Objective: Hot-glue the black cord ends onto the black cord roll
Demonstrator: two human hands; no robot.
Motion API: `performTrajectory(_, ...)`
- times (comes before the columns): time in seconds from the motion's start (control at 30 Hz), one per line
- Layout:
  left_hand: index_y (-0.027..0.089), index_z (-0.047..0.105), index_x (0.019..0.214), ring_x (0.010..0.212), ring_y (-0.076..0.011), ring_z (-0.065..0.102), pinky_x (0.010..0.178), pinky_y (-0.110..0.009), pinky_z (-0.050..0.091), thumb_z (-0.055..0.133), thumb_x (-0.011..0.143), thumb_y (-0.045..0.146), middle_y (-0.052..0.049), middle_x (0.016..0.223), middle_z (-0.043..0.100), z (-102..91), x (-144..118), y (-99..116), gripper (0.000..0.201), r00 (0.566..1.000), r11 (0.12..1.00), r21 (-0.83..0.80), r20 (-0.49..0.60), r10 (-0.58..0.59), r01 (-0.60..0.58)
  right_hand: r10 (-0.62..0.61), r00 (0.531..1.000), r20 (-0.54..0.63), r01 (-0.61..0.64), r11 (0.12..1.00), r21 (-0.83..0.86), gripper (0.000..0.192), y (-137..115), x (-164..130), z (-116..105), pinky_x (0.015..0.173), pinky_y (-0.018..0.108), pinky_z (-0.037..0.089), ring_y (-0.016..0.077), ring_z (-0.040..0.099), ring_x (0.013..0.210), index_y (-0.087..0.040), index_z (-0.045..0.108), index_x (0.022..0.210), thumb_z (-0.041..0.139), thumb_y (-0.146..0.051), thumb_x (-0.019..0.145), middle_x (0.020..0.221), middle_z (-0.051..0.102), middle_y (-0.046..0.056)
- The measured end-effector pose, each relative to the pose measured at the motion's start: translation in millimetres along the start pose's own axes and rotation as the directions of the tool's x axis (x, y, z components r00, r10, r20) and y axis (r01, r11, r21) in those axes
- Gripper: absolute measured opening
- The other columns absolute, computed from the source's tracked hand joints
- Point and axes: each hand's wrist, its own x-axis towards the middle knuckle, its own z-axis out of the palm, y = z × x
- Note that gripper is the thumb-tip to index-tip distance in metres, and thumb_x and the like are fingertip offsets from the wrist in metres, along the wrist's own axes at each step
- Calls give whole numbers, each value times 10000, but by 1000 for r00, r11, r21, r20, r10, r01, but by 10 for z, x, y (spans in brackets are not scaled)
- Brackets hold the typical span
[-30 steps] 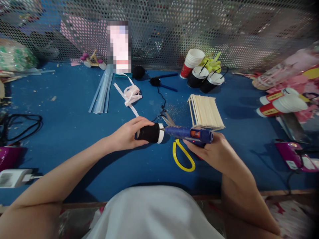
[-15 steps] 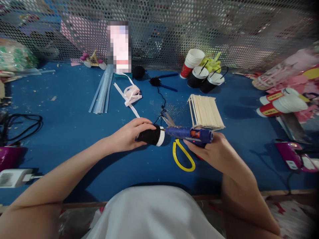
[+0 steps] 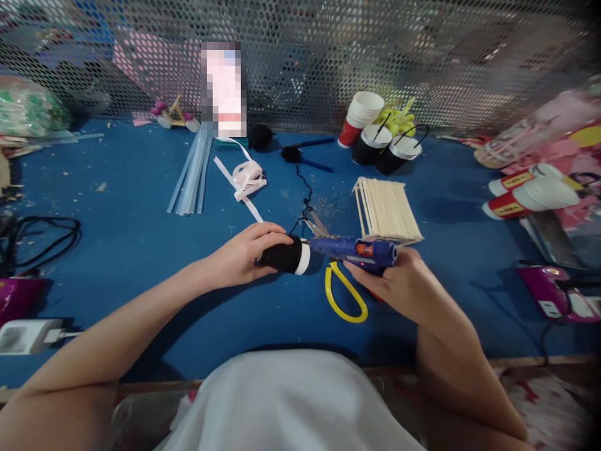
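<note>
Between the two hands, low over the blue table (image 3: 117, 238), sits a black cup (image 3: 284, 257) with a white rim, lying on its side. Its long axis runs left to right, mouth turned toward the right hand (image 3: 399, 285). The left hand (image 3: 239, 257) has it wrapped, fingers (image 3: 263, 235) curled over the top and thumb underneath, pressed snug around the dark body. Straight across from that grip, the right hand is closed around the handle of a blue glue gun (image 3: 357, 249), whose barrel lies along the same line as the cup, nozzle right at the white rim; whether it touches cannot be made out. The left hand is the nearer one to the cup, the right reaches it only through the gun. Just below the nozzle, yellow-handled scissors (image 3: 345, 294) lie flat on the table. Beyond the right hand's knuckles rests a bundle of wooden sticks (image 3: 387, 210), and farther back stand more paper cups (image 3: 375, 131) by the perforated metal screen (image 3: 422, 56).
</note>
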Motion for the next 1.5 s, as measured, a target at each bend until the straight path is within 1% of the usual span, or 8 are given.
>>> performTrajectory(0.2,177,452,1211,1145,-229,478,964,-383,431,629,767,183,-131,1222,491,-1,2,-1,478,999,998,-53,-7,-41,41,17,1000,14,-18,1000,10,189,-20,-48,-20,480,244,420,109,481,480,-200,507,658,600,-313,778,557,541,-22)
performTrajectory(0.47,183,436,1235,1150,-220,473,976,-368,424,630,777,220,-118,1219,498,10,-4,-36,498,998,995,-79,-21,-60,58,-15,999,51,12,999,51,204,4,-100,-28,447,239,398,94,423,455,-208,463,653,595,-293,783,548,495,-35)
performTrajectory(0.6,197,427,1242,1141,-224,481,969,-378,429,633,778,238,-111,1215,503,19,-11,-45,509,996,993,-84,-19,-82,80,-53,997,57,52,998,26,177,-4,-100,-33,485,248,416,106,466,496,-206,475,677,589,-287,787,581,528,-27)
performTrajectory(0.77,196,428,1241,1128,-218,489,962,-363,432,638,777,253,-106,1215,502,14,-12,-44,513,995,992,-91,-16,-94,92,-23,999,32,22,999,31,165,-16,-85,-34,478,246,410,106,458,486,-208,480,681,585,-276,789,571,520,-27)
performTrajectory(0.87,195,429,1241,1111,-212,500,943,-345,441,644,775,268,-102,1204,506,10,-11,-41,519,993,989,-86,-15,-118,117,-35,998,46,34,999,19,163,-12,-88,-25,472,248,402,102,450,473,-209,484,674,588,-271,782,564,518,-31)
performTrajectory(1.03,198,426,1241,1093,-212,514,915,-337,450,639,778,305,-99,1189,515,4,-7,-45,521,989,987,-73,-14,-147,145,-55,995,88,55,998,1,79,-21,-104,-25,504,253,403,112,494,519,-203,528,760,576,-261,784,627,568,-20)
performTrajectory(1.27,200,432,1235,1070,-218,532,893,-341,457,632,779,333,-99,1173,531,-2,-7,-48,516,988,985,-77,-18,-155,154,-33,997,74,33,999,7,133,-33,-99,-34,479,247,392,105,458,491,-206,493,712,563,-281,796,604,539,-23)
performTrajectory(1.5,204,448,1227,1044,-224,550,872,-344,465,642,760,365,-88,1156,554,2,3,-56,530,977,975,-66,-27,-213,210,-24,995,97,23,1000,13,74,-101,-89,-53,489,255,413,133,524,519,-208,574,799,563,-280,785,642,603,-1)
